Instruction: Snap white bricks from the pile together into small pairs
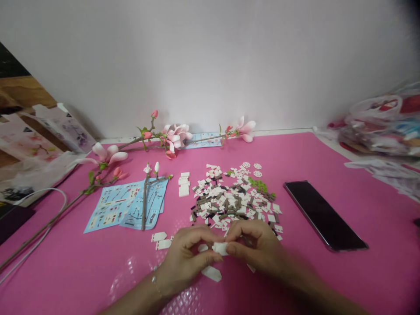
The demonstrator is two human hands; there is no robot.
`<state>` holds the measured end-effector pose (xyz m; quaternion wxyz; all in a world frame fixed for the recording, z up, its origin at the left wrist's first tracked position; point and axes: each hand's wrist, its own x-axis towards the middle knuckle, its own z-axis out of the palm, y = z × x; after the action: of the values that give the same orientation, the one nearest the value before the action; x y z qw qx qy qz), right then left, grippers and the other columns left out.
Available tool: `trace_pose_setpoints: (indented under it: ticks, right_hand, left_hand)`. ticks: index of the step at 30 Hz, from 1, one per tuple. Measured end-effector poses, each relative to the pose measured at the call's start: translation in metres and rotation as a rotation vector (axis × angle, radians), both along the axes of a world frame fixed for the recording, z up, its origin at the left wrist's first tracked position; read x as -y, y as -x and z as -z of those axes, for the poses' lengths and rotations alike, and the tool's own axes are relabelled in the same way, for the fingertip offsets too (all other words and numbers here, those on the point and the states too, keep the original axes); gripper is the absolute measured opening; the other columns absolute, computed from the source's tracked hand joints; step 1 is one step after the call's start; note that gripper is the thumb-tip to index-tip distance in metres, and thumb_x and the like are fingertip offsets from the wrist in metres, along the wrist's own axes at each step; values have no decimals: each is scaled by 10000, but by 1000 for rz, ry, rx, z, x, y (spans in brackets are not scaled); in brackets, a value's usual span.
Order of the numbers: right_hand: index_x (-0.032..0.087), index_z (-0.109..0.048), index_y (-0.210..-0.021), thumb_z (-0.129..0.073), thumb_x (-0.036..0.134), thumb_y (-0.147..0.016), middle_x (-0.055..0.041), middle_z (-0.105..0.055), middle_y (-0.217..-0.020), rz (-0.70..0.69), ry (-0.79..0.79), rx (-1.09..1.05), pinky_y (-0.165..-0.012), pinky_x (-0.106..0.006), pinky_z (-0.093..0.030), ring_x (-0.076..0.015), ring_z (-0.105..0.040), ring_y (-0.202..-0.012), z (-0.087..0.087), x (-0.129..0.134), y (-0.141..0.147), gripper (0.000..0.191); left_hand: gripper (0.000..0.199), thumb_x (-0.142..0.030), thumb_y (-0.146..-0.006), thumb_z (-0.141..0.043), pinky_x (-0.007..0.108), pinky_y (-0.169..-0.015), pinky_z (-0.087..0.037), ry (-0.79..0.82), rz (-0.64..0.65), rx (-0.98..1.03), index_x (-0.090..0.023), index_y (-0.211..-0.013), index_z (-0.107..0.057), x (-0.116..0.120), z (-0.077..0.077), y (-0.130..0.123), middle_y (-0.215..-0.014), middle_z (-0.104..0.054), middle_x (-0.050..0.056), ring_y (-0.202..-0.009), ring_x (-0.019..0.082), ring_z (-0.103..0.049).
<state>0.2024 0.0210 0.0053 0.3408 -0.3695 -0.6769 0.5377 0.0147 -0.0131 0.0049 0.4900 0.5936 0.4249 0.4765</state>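
My left hand (187, 260) and my right hand (254, 247) meet low in the middle of the view, with fingertips pinching a small white plastic brick piece (220, 249) between them. Just below lie a loose white piece (211, 274) and another (202, 248), partly under my left fingers. A heap of small white, brown and black bricks (229, 201) spreads directly beyond my hands. Two white pieces (160, 240) lie left of my left hand, and a short stack of white bricks (184, 184) stands farther back.
A pink mat (328, 284) covers the table. On it lie a blue instruction sheet (111, 210), brick magnolia branches (175, 138) and a black phone (324, 216). A white cable (39, 210) runs along the left, plastic bags (380, 127) sit at right, and a white wall (210, 57) rises behind.
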Motion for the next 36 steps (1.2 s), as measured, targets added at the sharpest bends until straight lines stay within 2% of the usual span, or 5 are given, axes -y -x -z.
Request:
trace_pose_setpoints:
  ticks: [11, 15, 21, 27, 36]
  right_hand:
    - [167, -706, -739, -690, 273, -745, 24, -606, -605, -142, 258, 0, -502, -194, -344, -76, -481, -537, -5, 0, 0, 107]
    - [146, -678, -697, -686, 253, -720, 32, -561, -586, -105, 266, 20, -499, -197, -310, -78, -443, -543, -5, 2, 2, 110]
    - [152, -597, -605, -637, 349, -767, 53, -442, -511, -99, 215, -39, -456, -194, -276, -73, -380, -494, -6, 1, 4, 258]
    - [154, -577, -615, -578, 428, -826, 37, -448, -571, -135, 159, -72, -469, -195, -292, -77, -396, -525, -9, -2, 2, 346]
    - [131, -637, -637, -690, 490, -720, 9, -584, -530, -219, 464, -135, -421, -180, -330, -59, -459, -427, -8, -1, 1, 373]
  left_hand:
    - [206, -339, -747, -711, 231, -531, -437, -200, 51, -109, -135, -774, -725, -3, -3, -1, -642, -685, 68, -569, 143, -592]
    - [195, -322, -755, -706, 234, -542, -433, -211, 81, -135, -135, -805, -725, -2, 1, -2, -653, -674, 64, -584, 144, -586]
    - [140, -244, -697, -754, 251, -558, -445, 36, 10, -79, -151, -789, -704, 0, 2, -2, -672, -681, 43, -596, 154, -593]
    - [119, -203, -691, -750, 261, -607, -482, 277, -44, 182, -154, -798, -731, -2, -4, -1, -715, -704, 41, -652, 157, -625]
    - [291, -203, -597, -832, 231, -648, -487, 453, 142, 532, -194, -879, -762, -9, -1, -1, -759, -714, 24, -690, 129, -631]
